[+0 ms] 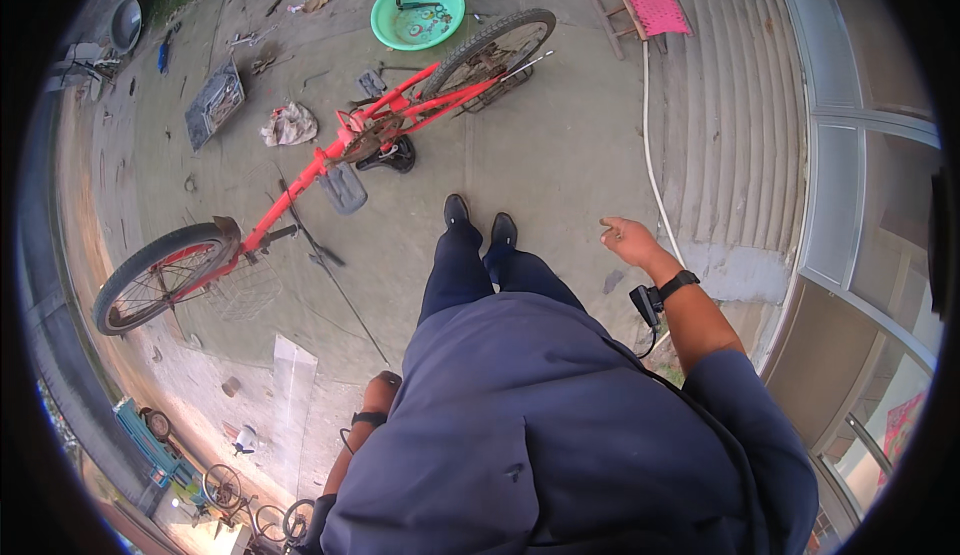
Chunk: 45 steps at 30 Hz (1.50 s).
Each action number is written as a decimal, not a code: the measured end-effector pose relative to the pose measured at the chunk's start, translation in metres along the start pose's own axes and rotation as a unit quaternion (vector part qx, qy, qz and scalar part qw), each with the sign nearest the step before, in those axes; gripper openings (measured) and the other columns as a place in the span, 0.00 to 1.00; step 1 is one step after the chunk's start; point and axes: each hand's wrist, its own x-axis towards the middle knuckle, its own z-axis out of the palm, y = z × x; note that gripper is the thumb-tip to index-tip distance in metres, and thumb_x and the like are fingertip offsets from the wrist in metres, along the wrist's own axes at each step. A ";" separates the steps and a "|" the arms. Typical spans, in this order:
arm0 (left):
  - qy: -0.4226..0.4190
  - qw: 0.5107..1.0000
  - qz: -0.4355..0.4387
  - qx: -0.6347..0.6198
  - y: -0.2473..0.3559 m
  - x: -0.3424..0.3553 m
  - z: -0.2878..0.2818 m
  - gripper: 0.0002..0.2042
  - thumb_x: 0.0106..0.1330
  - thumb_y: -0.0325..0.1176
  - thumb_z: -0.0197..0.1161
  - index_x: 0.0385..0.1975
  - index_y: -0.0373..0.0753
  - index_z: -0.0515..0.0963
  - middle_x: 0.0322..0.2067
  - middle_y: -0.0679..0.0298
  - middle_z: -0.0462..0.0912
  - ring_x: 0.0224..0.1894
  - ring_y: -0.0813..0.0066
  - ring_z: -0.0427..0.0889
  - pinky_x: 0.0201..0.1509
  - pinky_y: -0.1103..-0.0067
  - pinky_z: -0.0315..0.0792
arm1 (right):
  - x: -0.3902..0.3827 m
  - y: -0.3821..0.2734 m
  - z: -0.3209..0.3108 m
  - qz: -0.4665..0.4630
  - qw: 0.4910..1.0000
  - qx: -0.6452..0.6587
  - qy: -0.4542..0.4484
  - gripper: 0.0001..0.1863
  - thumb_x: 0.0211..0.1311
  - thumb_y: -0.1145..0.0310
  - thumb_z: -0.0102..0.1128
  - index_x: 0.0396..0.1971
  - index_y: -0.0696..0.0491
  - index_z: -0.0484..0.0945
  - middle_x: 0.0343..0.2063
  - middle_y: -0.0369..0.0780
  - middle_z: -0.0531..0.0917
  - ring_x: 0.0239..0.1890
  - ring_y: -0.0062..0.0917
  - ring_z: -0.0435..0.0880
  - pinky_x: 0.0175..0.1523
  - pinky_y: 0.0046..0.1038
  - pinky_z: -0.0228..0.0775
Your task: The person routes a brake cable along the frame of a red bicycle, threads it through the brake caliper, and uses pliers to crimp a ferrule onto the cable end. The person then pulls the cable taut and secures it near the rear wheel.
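Observation:
My right hand (630,242) hangs out to the right over the concrete, fingers apart and partly stretched, with nothing visible in it. Close by my left side is my left hand (383,392); its fingers are mostly hidden, so its hold cannot be made out. Neither hand touches the red bicycle (268,217), which stands upside down ahead of me to the left. Its black saddle (392,154) is down at the ground. The front wheel (165,277) lies to the left, the rear wheel (490,55) farther off, and a pedal (343,188) shows near the cranks.
Beyond the bicycle sits a green basin (418,13) with small parts inside. A tray of tools (214,102) and a crumpled rag (289,124) lie left of the frame. A pink-topped stool (650,2) stands far right, beside a white hose (647,120) and ridged concrete steps (735,105).

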 end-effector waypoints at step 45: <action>0.101 0.980 -0.046 -0.164 0.525 0.224 -0.076 0.21 0.68 0.34 0.61 0.56 0.28 0.79 0.37 0.47 0.89 0.35 0.62 0.90 0.44 0.69 0.82 | 0.220 0.089 -0.506 0.085 0.948 0.300 0.064 0.28 0.75 0.58 0.59 0.70 0.51 0.70 0.54 0.42 0.84 0.49 0.27 0.86 0.49 0.27 0.77</action>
